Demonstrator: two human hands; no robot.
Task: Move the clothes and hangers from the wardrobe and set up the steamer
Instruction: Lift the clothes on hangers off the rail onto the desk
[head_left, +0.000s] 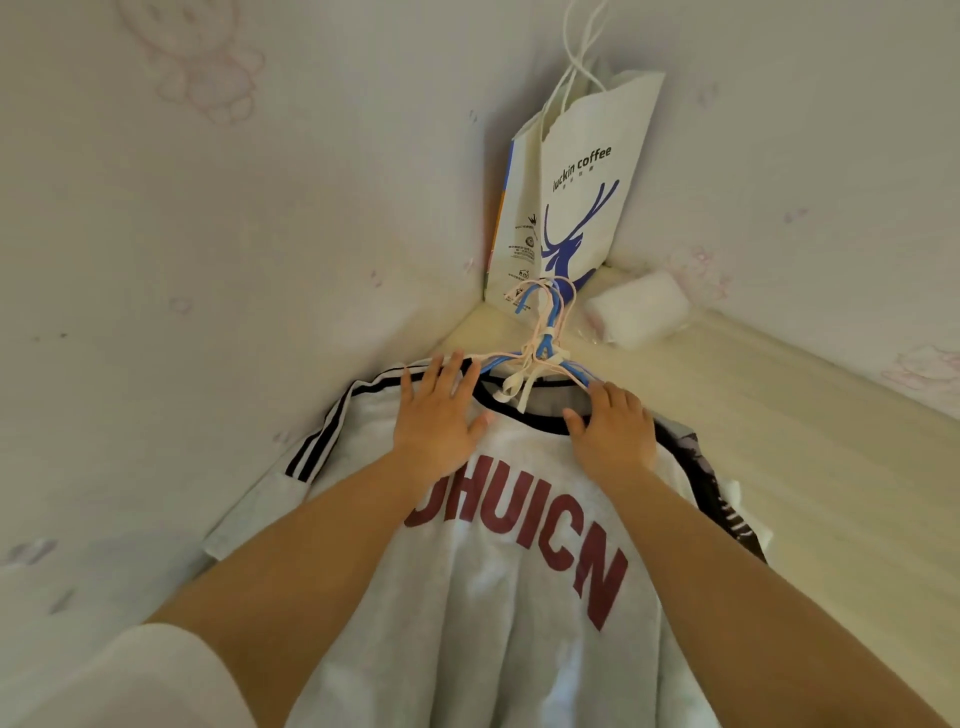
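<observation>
Leftmost, a black-and-white striped sleeve (324, 436) lies just outside the left hand (439, 415), which rests flat with fingers spread and straight on the shoulder of a white shirt (498, 597) with dark red letters. The shirt lies spread under both forearms on the cream bed (810, 467). Between the hands and just beyond their fingertips sits a bundle of blue and pink hangers (540, 343). The right hand (613, 431) presses on the black collar, fingers relaxed, its tips touching a hanger arm. Beyond it stand a paper coffee bag (576, 208) and a white packet (636, 306).
</observation>
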